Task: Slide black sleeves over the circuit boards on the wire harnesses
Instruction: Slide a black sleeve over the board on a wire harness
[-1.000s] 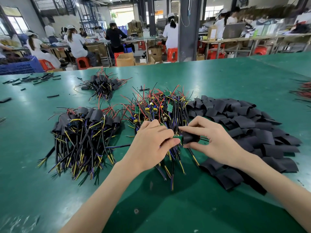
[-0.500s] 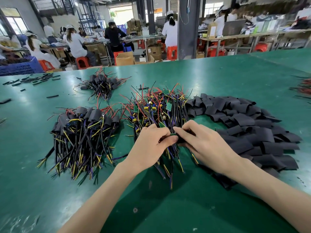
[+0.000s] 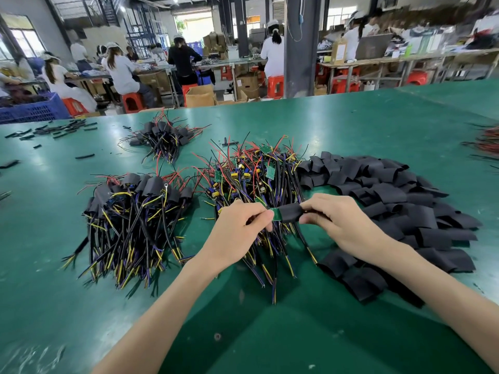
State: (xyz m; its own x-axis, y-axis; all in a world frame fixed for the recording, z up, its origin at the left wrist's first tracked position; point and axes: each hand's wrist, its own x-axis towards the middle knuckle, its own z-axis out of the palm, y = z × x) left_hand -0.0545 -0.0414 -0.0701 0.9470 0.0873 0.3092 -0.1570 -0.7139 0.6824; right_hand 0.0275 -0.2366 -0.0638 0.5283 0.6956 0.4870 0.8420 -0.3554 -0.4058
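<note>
we see the sleeve [image 3: 290, 213] held between the two hands, above the bench [image 3: 351, 122] and over the near end of the heap of bare harnesses [image 3: 256, 184]. the right hand [image 3: 343, 225] grasps its right end, fingers [image 3: 318, 202] curled over the top and thumb below. the left hand [image 3: 237, 225] pinches the board [image 3: 276, 214] from the left, its fingers [image 3: 256, 213] clenched round the near end, so only a short green strip shows between them and the mouth of the sleeve. the rest of the board sits inside the sleeve or behind the fingers, and we cannot tell how far in it reaches. the wires from this board are lost under the right palm and among the heap below. the sleeve pile [image 3: 391, 201] lies to the right, touching the harnesses, its near edge partly covered by the right forearm. a sleeved bundle [image 3: 135, 209] lies left of the harnesses, a far bundle [image 3: 164, 136] behind it. at the right edge of the view more red wires [image 3: 488, 141] are cut off. black bits [image 3: 54, 129] at far left are too small to make out.
</note>
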